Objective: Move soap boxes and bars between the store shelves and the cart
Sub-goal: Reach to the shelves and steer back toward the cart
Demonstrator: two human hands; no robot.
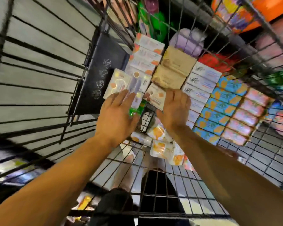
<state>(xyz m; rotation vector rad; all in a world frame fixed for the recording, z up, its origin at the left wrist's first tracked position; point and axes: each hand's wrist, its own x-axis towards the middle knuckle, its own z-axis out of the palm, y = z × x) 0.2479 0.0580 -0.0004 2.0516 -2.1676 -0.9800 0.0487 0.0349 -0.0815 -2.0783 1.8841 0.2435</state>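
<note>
Inside the wire cart (153, 175), the left hand (116, 118) lies flat-fingered on white soap boxes (121, 84) while the right hand (175, 110) grips another box (155, 97), likely squaring the rows.

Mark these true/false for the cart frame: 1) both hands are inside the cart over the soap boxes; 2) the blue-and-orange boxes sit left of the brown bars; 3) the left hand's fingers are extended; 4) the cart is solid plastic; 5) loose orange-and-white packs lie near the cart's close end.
1. True: the left hand and right hand both reach over the soap boxes in the cart.
2. False: the blue-and-orange boxes sit right of the brown bars, beyond a white row.
3. True: its fingers lie straight over a white pack.
4. False: the cart is wire mesh.
5. True: the orange-and-white packs lie jumbled there.
</note>
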